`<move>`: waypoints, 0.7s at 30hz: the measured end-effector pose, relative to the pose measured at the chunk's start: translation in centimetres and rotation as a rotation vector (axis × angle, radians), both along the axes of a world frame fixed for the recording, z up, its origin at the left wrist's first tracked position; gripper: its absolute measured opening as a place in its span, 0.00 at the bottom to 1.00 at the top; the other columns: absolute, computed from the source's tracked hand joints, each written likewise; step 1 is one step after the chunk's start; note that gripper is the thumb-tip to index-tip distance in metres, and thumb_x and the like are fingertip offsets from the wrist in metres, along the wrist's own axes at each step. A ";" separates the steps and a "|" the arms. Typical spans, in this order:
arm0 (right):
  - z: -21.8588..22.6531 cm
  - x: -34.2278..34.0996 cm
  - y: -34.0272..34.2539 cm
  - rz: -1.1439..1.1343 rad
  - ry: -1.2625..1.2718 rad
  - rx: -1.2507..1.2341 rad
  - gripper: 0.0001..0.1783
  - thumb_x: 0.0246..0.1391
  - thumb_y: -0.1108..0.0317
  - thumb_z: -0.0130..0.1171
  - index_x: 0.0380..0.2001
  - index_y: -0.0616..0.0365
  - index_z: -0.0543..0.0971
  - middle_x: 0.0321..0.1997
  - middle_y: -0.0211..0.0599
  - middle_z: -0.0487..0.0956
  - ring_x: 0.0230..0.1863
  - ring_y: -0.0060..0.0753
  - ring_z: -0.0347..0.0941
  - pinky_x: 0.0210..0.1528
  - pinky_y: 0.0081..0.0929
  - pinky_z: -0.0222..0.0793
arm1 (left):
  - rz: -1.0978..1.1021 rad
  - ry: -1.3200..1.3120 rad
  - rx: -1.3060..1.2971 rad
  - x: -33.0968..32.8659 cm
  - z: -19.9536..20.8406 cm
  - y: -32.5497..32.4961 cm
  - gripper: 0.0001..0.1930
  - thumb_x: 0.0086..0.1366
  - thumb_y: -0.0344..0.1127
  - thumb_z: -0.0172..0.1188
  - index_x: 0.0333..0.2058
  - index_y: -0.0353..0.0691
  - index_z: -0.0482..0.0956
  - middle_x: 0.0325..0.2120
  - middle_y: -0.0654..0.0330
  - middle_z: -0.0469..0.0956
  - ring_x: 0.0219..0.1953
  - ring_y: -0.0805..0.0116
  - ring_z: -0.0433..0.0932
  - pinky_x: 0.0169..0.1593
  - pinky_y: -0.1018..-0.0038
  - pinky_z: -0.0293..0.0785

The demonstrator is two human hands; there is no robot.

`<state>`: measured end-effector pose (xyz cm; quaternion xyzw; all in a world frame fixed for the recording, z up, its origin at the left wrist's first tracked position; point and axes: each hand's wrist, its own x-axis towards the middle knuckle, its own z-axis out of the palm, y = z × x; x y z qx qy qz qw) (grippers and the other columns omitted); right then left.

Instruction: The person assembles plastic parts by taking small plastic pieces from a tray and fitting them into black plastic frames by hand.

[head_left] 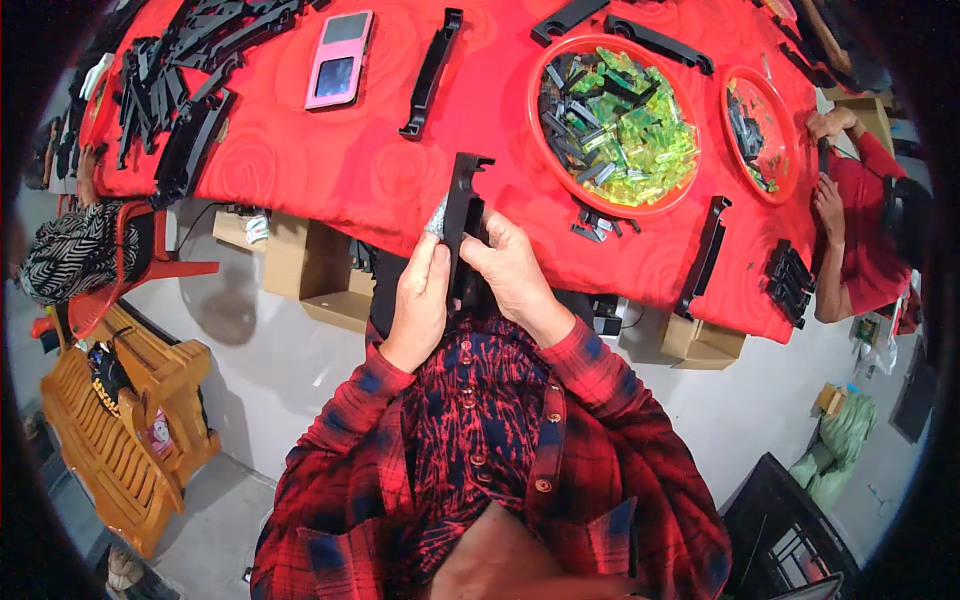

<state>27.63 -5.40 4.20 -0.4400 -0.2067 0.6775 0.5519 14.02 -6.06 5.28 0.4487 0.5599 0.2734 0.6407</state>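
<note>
Between my two hands, at the table's near edge, I hold a long black plastic part (459, 205) upright, its hooked end pointing away from me. My left hand (422, 300) grips it from the left side, fingers wrapped behind. A bit of pale grey, speckled material (437, 218) shows beside those fingers; I cannot tell what it is. From the right, my right hand (508, 262) closes on the part with the thumb pressed against it. Farther right sits a red round basin (540, 128) of small yellow-green clear pieces (640, 130) and dark grey pieces (575, 110).
Similar black parts (430, 75) lie about the red-covered table (330, 180), heaped at the far left. A pink device (340, 60) rests near them. A second red basin (785, 110) stands by another person's hands (830, 205) at right. Cardboard boxes (335, 275) and a wooden chair (130, 430) are below.
</note>
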 end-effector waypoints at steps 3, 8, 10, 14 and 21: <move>0.2 0.4 -0.4 0.062 0.099 -0.103 0.20 0.61 0.76 0.57 0.56 0.61 0.72 0.54 0.31 0.76 0.54 0.21 0.70 0.59 0.26 0.67 | 0.013 -0.008 0.072 0.1 -0.9 0.0 0.20 0.78 0.44 0.44 0.61 0.40 0.68 0.39 0.69 0.76 0.35 0.84 0.72 0.34 0.85 0.70; -0.4 0.6 -1.4 0.070 -0.129 -0.002 0.25 0.60 0.76 0.58 0.60 0.63 0.68 0.55 0.33 0.75 0.53 0.22 0.71 0.56 0.26 0.69 | 0.226 -0.384 0.016 2.2 -0.2 1.1 0.20 0.78 0.45 0.44 0.61 0.42 0.68 0.40 0.68 0.78 0.34 0.80 0.75 0.32 0.83 0.71; 0.2 1.9 -1.9 0.138 -0.334 0.079 0.26 0.60 0.76 0.59 0.61 0.64 0.68 0.55 0.35 0.75 0.53 0.25 0.72 0.54 0.26 0.71 | 0.125 -0.481 -0.179 1.4 0.2 1.5 0.20 0.78 0.47 0.43 0.59 0.42 0.69 0.38 0.65 0.77 0.32 0.79 0.76 0.30 0.79 0.73; 0.8 6.9 -3.0 -0.082 -0.872 0.198 0.19 0.61 0.75 0.59 0.55 0.65 0.74 0.42 0.35 0.80 0.39 0.23 0.77 0.46 0.23 0.74 | 0.158 -0.499 -0.271 0.9 0.0 3.2 0.20 0.78 0.50 0.41 0.54 0.40 0.70 0.34 0.60 0.77 0.28 0.76 0.75 0.26 0.78 0.73; 1.2 13.7 0.8 -0.201 -1.332 0.328 0.10 0.60 0.75 0.61 0.44 0.63 0.79 0.34 0.40 0.79 0.31 0.29 0.76 0.34 0.26 0.74 | -0.080 -0.512 -0.244 1.8 -1.6 4.3 0.19 0.71 0.37 0.59 0.56 0.39 0.67 0.40 0.61 0.77 0.30 0.78 0.75 0.27 0.79 0.71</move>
